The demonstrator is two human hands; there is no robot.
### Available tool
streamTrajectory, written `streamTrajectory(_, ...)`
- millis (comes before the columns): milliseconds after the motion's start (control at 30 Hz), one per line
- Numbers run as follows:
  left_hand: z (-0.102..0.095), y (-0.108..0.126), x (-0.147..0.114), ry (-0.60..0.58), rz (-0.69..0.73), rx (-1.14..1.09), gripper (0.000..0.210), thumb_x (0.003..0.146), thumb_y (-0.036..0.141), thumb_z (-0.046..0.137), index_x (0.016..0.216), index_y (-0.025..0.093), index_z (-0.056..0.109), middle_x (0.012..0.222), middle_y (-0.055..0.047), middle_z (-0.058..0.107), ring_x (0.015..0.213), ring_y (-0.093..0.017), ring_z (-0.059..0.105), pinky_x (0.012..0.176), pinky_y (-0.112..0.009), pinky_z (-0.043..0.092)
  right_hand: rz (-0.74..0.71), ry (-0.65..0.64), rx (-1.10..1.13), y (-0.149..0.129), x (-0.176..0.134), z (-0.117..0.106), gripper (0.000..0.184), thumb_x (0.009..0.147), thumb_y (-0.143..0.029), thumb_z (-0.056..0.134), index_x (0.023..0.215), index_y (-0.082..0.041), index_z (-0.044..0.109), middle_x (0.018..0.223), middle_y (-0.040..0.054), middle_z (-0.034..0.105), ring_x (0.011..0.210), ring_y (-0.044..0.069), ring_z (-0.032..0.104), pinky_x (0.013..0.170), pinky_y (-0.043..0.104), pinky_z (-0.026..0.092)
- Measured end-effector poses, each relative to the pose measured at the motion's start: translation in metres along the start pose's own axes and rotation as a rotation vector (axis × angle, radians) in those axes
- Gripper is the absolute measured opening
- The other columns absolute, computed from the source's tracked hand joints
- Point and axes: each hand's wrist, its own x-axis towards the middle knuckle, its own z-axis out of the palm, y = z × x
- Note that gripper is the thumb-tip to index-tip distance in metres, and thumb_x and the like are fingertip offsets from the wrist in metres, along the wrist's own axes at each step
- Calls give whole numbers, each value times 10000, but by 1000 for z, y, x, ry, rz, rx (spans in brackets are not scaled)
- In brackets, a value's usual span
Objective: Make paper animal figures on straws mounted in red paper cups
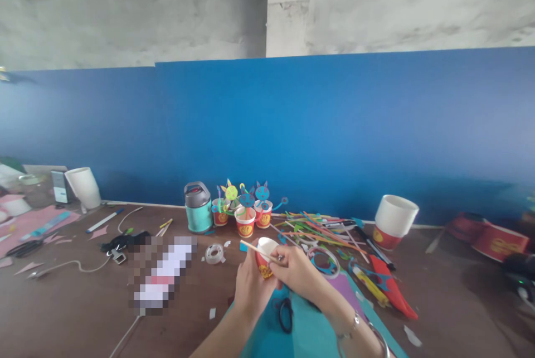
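My left hand is wrapped round a small red and white paper cup, its mouth tilted up. In my right hand is a thin pale wooden stick, pinched near one end and lying slantwise across the cup's front, just below the rim. Under my hands are blue-green paper sheets, with dark-handled scissors on them; their blades are hidden. Behind the cup stand several similar cups with paper cat heads on them.
A turquoise flask and a tape roll stand to the left, near a pixelated patch. Coloured strips, a larger tape roll, a yellow tube and stacked paper cups are right. A blue partition bounds the back.
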Motion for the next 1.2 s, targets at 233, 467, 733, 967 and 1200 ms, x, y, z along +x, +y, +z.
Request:
streamTrajectory(233, 2, -3, 1, 15, 22, 98, 408, 751, 299, 592, 1117, 232, 424, 861, -41, 714, 820, -265, 691, 650, -293, 444, 10, -2, 33, -5, 1, 4, 82, 700, -148, 438, 667, -199, 492, 511, -27, 640, 532, 141, 631, 537, 194, 440)
streamTrajectory(467, 5, -9, 1, 10, 69, 90, 520, 743, 294, 603, 1207, 241, 377, 959, -47, 706, 871, -264, 683, 684, -300, 458, 15, 42, 22, 1, 2, 7, 130, 611, -105, 419, 604, -189, 518, 570, -10, 683, 580, 142, 630, 542, 194, 413)
streamTrajectory(733, 4, -6, 2, 29, 36, 84, 561, 715, 267, 607, 1216, 222, 358, 940, -61, 717, 914, -281, 681, 752, -326, 471, 16, -20, 104, -2, 3, -2, 111, 673, -140, 468, 691, -168, 574, 602, 13, 705, 558, 146, 620, 535, 210, 418)
streamTrajectory(967, 3, -8, 2, 26, 115, 17, 563, 730, 270, 604, 1246, 229, 384, 1031, -57, 713, 945, -266, 675, 791, -332, 483, -70, 51, -257, -5, -1, -4, 90, 715, -157, 516, 637, -165, 559, 561, -13, 618, 550, 118, 545, 490, 194, 293)
streamTrajectory(1200, 5, -6, 0, 64, 162, 47, 576, 759, 278, 601, 1300, 207, 417, 1211, -130, 634, 1073, -289, 619, 896, -379, 460, -51, 96, -667, -20, -9, -5, 128, 693, -156, 525, 723, -178, 647, 692, 56, 702, 634, 170, 604, 541, 228, 261)
